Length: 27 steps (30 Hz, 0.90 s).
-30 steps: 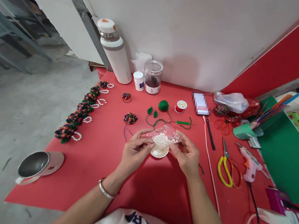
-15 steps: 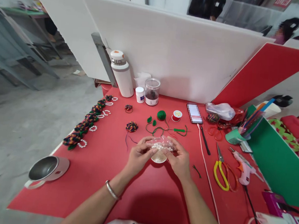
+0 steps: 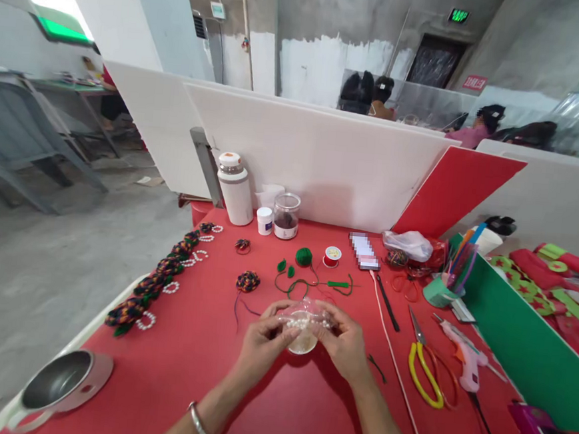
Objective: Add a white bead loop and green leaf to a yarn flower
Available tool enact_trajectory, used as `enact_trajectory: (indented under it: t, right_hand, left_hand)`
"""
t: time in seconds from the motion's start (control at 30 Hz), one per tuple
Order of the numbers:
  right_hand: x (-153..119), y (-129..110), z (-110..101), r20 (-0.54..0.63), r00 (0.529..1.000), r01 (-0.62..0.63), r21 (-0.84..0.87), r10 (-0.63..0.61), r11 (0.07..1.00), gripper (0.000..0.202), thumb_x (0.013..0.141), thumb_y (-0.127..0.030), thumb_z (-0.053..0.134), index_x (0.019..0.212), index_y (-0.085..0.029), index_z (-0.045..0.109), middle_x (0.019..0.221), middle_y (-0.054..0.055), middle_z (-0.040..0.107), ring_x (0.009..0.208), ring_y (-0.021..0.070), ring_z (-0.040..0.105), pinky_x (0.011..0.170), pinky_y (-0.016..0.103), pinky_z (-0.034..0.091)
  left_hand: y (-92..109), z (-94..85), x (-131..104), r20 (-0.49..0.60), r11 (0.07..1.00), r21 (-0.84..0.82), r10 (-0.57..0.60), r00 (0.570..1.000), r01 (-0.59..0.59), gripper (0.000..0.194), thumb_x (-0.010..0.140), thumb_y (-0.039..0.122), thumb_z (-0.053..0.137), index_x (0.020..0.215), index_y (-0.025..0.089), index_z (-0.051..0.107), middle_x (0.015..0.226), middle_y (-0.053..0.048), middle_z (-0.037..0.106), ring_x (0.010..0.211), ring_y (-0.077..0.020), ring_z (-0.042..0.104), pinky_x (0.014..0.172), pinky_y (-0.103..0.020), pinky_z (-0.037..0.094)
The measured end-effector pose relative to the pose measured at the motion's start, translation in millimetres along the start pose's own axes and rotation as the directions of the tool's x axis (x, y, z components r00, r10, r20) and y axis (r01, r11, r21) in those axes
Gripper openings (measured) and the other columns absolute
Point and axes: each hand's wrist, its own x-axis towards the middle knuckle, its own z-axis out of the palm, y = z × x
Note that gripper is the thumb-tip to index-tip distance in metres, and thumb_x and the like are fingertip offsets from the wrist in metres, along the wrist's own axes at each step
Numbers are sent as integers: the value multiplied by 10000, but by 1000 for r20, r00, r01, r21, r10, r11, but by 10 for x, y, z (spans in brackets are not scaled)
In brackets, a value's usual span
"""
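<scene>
Between my two hands is a clear plastic bag of white pearl beads (image 3: 306, 310), held over a small round dish (image 3: 302, 342). My left hand (image 3: 269, 332) pinches the bag's left side, with the thumb at its front. On the right side my right hand (image 3: 343, 338) grips the same bag with thumb and fingers. Some beads show through the plastic at the dish's far rim. Just beyond the hands lie a multicoloured knitted piece (image 3: 247, 281) with loose yarn ends, a green yarn ball (image 3: 304, 256) and a green-handled crochet hook (image 3: 337, 284).
Several knitted pieces with pearl loops (image 3: 168, 265) line the left edge, near a mug (image 3: 68, 387). A bottle (image 3: 234, 196) and jar (image 3: 286, 217) stand at the back. Yellow-handled scissors (image 3: 425, 375), a glue gun (image 3: 464, 354) and a phone (image 3: 365, 252) lie to the right.
My view has tilted upward, so the table sits lower and more of the back wall shows. Both hands keep hold of the bag over the dish.
</scene>
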Motion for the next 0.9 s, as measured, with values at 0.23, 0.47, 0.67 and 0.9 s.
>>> enact_trajectory:
  t: [0.23,0.47,0.67,0.9]
  right_hand:
    - [56,39,-24,-27,998,-54,88,57,995,443,685,-329,841,1104,-228,737,955,45,778,855,214,721,796,322,582]
    - [58,17,-22,-23,999,-39,77,40,996,392,694,-333,833,1060,-222,741,980,52,777,821,205,713,763,317,580]
    - [42,5,9,-11,1000,-24,43,25,999,283,743,-293,766,1019,-231,770,937,37,783,860,214,723,820,335,577]
    - [23,10,16,14,1000,-11,47,10,999,320,716,-327,810,1016,-227,765,944,37,772,830,200,707,778,318,573]
  left_hand:
    - [-14,-6,-13,-64,1000,-14,-21,998,20,235,764,407,794,806,176,800,1176,-126,638,944,-220,632,783,-304,529]
    - [-8,8,-2,-66,1000,-24,-10,998,9,212,773,383,792,780,171,794,1172,-134,638,1035,-244,622,832,-312,520]
    - [-23,9,10,-30,1000,13,6,1000,-6,191,780,375,789,812,189,814,1182,-138,650,1069,-264,619,916,-373,503]
    - [1,59,13,-69,996,-87,-31,997,25,141,721,313,837,780,186,820,1156,-129,676,1093,-267,623,941,-377,508]
